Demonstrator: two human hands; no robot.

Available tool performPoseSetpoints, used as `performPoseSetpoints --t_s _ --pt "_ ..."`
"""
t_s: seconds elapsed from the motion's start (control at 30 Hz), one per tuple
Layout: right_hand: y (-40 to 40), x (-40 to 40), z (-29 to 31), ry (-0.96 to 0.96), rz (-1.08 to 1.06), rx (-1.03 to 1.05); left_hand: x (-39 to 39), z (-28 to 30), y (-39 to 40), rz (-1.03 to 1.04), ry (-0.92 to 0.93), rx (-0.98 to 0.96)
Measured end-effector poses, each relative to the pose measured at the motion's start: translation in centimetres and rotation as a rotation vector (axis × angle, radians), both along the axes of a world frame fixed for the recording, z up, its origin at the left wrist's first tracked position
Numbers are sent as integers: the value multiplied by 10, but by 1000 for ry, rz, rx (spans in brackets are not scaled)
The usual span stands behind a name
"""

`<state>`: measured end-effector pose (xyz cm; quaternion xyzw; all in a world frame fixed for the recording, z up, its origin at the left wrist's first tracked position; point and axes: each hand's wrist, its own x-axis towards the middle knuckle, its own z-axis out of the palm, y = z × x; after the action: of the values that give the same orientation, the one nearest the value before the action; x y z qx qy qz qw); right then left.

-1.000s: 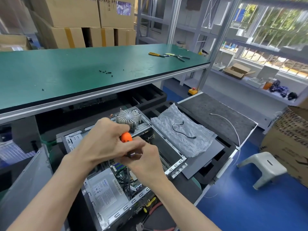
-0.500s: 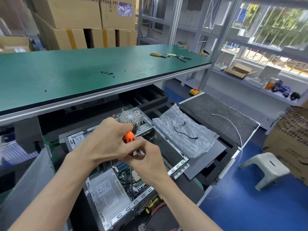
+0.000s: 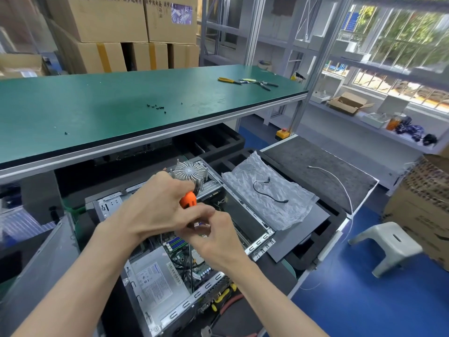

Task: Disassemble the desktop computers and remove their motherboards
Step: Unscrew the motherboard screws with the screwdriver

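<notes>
An open desktop computer case (image 3: 260,242) lies below the bench, its lid off. Inside show the grey power supply (image 3: 155,283), part of the green motherboard (image 3: 178,243) and a round finned heatsink (image 3: 189,170) resting at the case's far rim. My left hand (image 3: 150,210) grips an orange-handled screwdriver (image 3: 188,199) above the case. My right hand (image 3: 216,239) pinches a small metal piece (image 3: 200,226) just under the left hand's fingers; what the piece is cannot be told. The screwdriver's shaft is hidden by my hands.
A green workbench (image 3: 97,113) stands above and behind the case, with several loose black screws (image 3: 156,107) and pliers (image 3: 247,81). Bubble wrap with a black cable (image 3: 269,193) lies on black foam to the right. A white stool (image 3: 386,244) and cardboard boxes (image 3: 418,210) are on the blue floor.
My hands stay joined over the case and shift slightly; the view drifted a little. Nothing was let go or picked up.
</notes>
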<state>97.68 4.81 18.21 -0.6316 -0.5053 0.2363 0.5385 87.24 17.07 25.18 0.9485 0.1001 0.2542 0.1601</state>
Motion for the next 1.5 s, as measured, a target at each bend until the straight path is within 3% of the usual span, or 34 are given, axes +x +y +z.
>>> performPoseSetpoints --t_s 0.17,0.43,0.63,0.83,0.93,1.13,1.27,1.4,1.5 --pt "1 1 -1 -11 -84 31 2 0 4 113 68 52" --pt "-1 1 -1 34 23 19 1 7 0 16 57 70" --pt "4 5 -3 -21 -113 -28 6 9 2 108 67 52" --pt "1 5 0 -46 -1 -31 2 11 0 21 98 115" --pt "-1 6 1 31 76 -26 3 10 1 17 86 91" --pt "1 8 -7 -102 -97 -77 7 9 5 100 111 49" --pt "1 6 -8 -8 3 -142 5 12 0 69 113 129" --pt "-2 8 -3 -11 93 -131 7 11 0 -23 114 131" --pt "-2 9 -1 -52 63 -105 12 8 3 29 106 167"
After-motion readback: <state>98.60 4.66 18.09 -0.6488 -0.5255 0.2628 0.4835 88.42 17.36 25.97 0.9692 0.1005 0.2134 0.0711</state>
